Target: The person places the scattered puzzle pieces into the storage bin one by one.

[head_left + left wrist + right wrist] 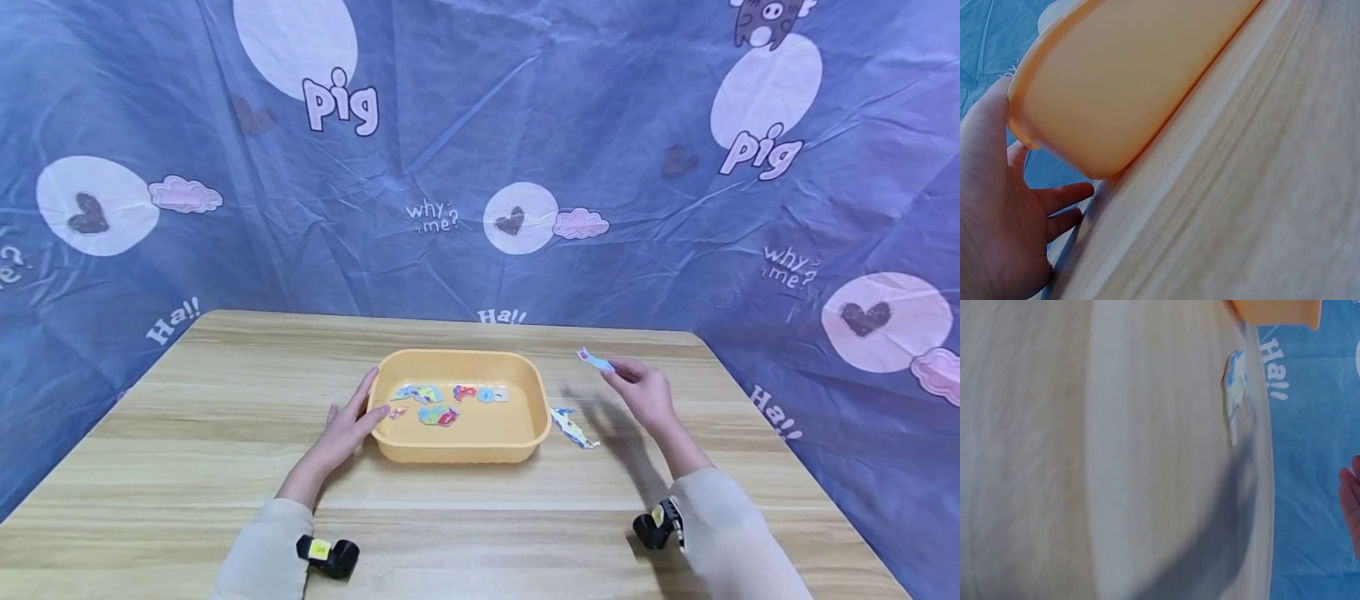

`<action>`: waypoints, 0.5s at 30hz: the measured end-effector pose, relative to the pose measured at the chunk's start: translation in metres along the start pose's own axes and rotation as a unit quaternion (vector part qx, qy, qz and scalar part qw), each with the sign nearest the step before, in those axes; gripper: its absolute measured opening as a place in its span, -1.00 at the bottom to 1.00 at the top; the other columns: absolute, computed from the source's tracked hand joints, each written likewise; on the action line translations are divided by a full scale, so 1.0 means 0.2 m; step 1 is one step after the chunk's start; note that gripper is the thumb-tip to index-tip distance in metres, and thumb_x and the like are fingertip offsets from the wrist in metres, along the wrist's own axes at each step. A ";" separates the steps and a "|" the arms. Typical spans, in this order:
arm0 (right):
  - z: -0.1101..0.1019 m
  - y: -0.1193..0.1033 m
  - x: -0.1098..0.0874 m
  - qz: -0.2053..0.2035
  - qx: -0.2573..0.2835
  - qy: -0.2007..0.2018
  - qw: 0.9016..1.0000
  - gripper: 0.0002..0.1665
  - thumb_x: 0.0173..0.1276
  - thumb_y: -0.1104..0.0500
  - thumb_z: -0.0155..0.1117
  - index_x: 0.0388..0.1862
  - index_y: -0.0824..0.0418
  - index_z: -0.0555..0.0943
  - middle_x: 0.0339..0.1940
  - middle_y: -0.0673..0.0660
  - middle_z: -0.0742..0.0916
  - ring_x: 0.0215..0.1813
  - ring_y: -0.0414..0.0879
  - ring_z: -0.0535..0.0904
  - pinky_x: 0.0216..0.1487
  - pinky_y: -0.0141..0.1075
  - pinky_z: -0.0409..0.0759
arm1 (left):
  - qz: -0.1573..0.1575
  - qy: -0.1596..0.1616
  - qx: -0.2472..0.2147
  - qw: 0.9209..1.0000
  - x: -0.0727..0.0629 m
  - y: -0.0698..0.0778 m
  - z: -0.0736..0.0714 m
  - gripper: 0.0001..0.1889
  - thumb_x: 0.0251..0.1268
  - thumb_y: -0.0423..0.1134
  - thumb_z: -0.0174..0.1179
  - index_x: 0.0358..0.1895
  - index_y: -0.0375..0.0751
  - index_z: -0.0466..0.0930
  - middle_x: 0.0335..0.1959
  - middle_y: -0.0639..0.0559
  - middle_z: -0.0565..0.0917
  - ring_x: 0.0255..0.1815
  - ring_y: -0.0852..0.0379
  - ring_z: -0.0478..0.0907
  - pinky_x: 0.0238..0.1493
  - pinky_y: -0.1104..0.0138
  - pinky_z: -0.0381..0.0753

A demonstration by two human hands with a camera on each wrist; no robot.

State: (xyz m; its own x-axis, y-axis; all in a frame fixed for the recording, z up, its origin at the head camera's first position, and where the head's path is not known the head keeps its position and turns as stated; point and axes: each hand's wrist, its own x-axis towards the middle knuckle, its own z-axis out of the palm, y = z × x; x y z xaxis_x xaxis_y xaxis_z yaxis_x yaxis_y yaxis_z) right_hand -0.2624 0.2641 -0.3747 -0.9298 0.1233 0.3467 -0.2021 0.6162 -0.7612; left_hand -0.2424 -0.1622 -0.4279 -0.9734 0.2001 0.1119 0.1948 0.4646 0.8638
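A shallow yellow-orange plastic basin stands on the wooden table. My left hand grips its left side, with the thumb over the rim and the other fingers along the outside. In the left wrist view the basin's wall tilts across the picture beside that hand. Right of the basin, my right hand pinches a light-blue cut-out piece above the table. Only part of this hand shows in the right wrist view. A pale-yellow and blue cut-out lies just outside the basin's right wall.
Inside the basin lie several colourful cut-outs, among them a blue-yellow one, a red one and a green-red one. Behind the table hangs a blue printed cloth. Each sleeve carries a black wrist camera.
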 end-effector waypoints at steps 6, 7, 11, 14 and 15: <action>0.02 -0.06 0.02 -0.012 0.037 -0.003 0.999 -0.56 0.13 0.11 0.23 -0.13 0.43 0.55 -0.26 0.31 0.63 -0.34 -0.36 0.50 -0.38 -0.57 0.46 | 0.004 0.001 0.002 1.000 0.00 0.01 0.00 -0.32 0.22 0.00 -0.07 0.35 0.08 -0.19 0.25 -0.14 0.14 0.25 -0.21 -0.04 0.11 -0.06 -0.61; 0.03 -0.07 0.03 -0.013 0.045 0.000 0.999 -0.58 0.12 0.13 0.24 -0.14 0.43 0.55 -0.27 0.32 0.63 -0.36 -0.38 0.50 -0.38 -0.57 0.46 | 0.004 0.001 0.003 1.000 -0.01 0.01 0.00 -0.32 0.23 -0.01 -0.07 0.35 0.08 -0.19 0.25 -0.14 0.14 0.25 -0.20 -0.04 0.11 -0.06 -0.61; 0.07 -0.10 0.03 -0.018 0.071 0.006 0.997 -0.61 0.12 0.18 0.24 -0.15 0.45 0.55 -0.28 0.34 0.63 -0.37 -0.38 0.49 -0.37 -0.58 0.45 | 0.005 0.002 0.006 1.000 -0.01 0.01 -0.01 -0.32 0.23 -0.01 -0.07 0.35 0.09 -0.19 0.25 -0.14 0.14 0.25 -0.21 -0.04 0.11 -0.07 -0.61; 0.10 -0.13 0.04 -0.026 0.092 0.004 0.995 -0.64 0.12 0.23 0.23 -0.16 0.47 0.54 -0.28 0.36 0.62 -0.37 -0.39 0.49 -0.36 -0.58 0.46 | 0.006 0.001 0.005 1.000 -0.01 0.01 0.00 -0.31 0.21 0.04 -0.07 0.35 0.09 -0.19 0.25 -0.14 0.15 0.24 -0.22 -0.03 0.11 -0.07 -0.61; 0.11 -0.14 0.04 -0.030 0.100 0.004 0.995 -0.65 0.12 0.25 0.23 -0.17 0.48 0.54 -0.28 0.37 0.62 -0.38 -0.40 0.49 -0.36 -0.58 0.46 | 0.006 0.001 0.005 1.000 -0.01 0.01 0.00 -0.30 0.21 0.06 -0.07 0.35 0.09 -0.19 0.24 -0.14 0.15 0.24 -0.21 -0.03 0.11 -0.07 -0.61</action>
State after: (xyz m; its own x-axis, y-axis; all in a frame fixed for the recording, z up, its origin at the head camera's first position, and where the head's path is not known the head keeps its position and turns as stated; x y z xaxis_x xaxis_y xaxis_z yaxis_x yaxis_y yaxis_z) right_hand -0.2710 0.2305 -0.3641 -0.9121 0.0976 0.3982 -0.3148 0.4556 -0.8327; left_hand -0.2405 -0.1624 -0.4262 -0.9712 0.2037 0.1238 0.2080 0.4706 0.8575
